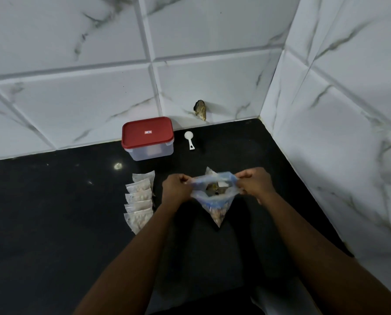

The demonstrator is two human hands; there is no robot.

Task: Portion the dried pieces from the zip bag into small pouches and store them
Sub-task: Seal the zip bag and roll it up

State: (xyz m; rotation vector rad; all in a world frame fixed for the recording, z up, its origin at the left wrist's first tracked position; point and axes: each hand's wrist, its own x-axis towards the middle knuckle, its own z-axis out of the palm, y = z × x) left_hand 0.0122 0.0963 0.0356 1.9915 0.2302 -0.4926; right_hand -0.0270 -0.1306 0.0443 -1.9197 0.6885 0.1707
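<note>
Most of the lower view is a black counter [53, 212] that meets a marbled tile wall [76, 98] at 12 o'clock and at 3 o'clock. On it, at 11 o'clock from the middle, stands a clear container [148, 138] with its red lid on. The zip bag [215, 208] is in the middle. The left hand [175, 188] pinches its rim at 9 o'clock and the right hand [256, 183] pinches it at 3 o'clock, both with curled fingers, and they pull the mouth wide open. I cannot tell whether the bag's lower corner touches the counter or hangs above it. At 9 o'clock from the bag lies a row of filled small pouches [140, 201], overlapping each other. A white scoop [189, 139] lies well apart at 12 o'clock, just beside the container. I think the main risk is a spill. The bag is soft and only the 2 pinches support it, so if 1 hand lets go to reach for the scoop, the mouth can fold over and the dried pieces [217, 215] can fall onto the counter. The pouches are also near the left forearm and could be pushed out of their row. The bag's long axis runs from 12 to 6 o'clock, with the mouth at 12 and 1 corner pointing to 6.
</note>
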